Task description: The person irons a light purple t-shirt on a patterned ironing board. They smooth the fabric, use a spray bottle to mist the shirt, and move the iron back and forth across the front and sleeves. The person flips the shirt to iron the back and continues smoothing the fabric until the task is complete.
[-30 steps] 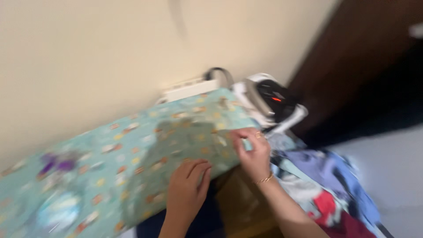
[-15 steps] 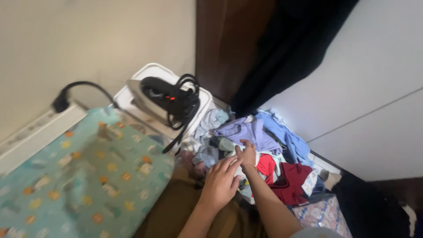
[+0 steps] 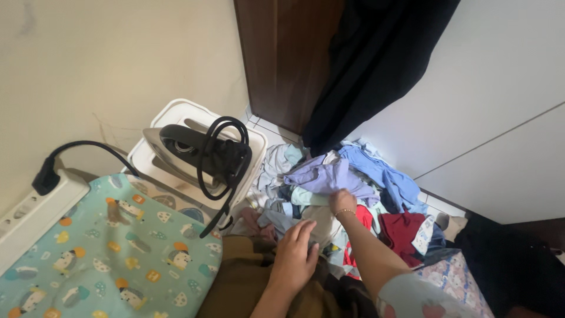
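Right hand (image 3: pixel 342 202) clutched a lilac garment (image 3: pixel 329 176) in the laundry pile (image 3: pixel 353 194), left hand (image 3: pixel 292 259) hovered close by with fingers loosely spread, clothes iron (image 3: pixel 197 150) beside the patterned ironing board (image 3: pixel 112 247).

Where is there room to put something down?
The ironing board is bare from the power strip to its near edge. The clothes pile, where the right hand digs and the left hand hovers, is crowded. The iron fills its white stand.

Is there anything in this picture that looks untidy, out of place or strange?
Yes. Clothes lie in a loose, crumpled pile on the floor, where the right hand reaches in. The iron rests on a white stand, its cord looped over it and hanging down the side.
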